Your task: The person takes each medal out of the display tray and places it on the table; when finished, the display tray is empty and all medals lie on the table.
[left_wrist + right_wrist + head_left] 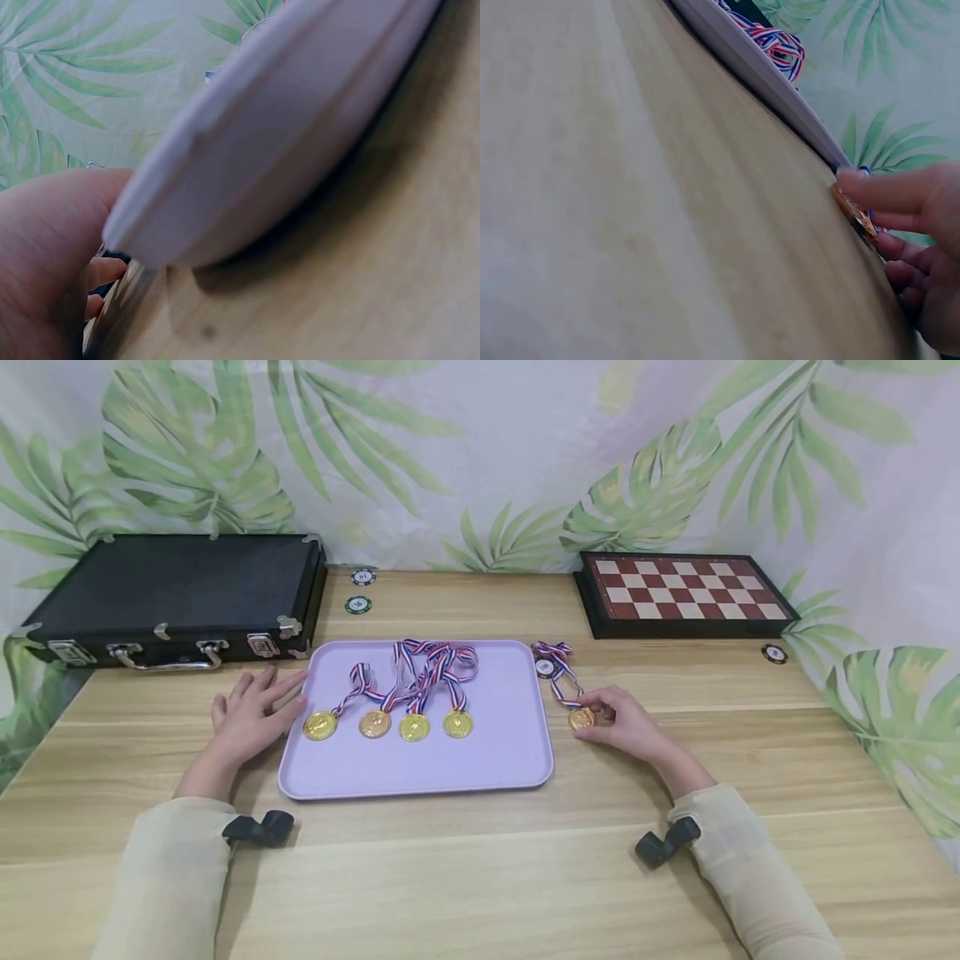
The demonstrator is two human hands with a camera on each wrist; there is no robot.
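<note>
Bright even light, soft shadows, wrist views blurred close up

A pale matt wood-grain tabletop is seen, smooth all over. The lilac rectangular tray looks like matt plastic. The round gold medals are shiny like polished metal, hung on woven red-white-blue cloth ribbons. The black hard case is fitted with glossy metal latches.
</note>
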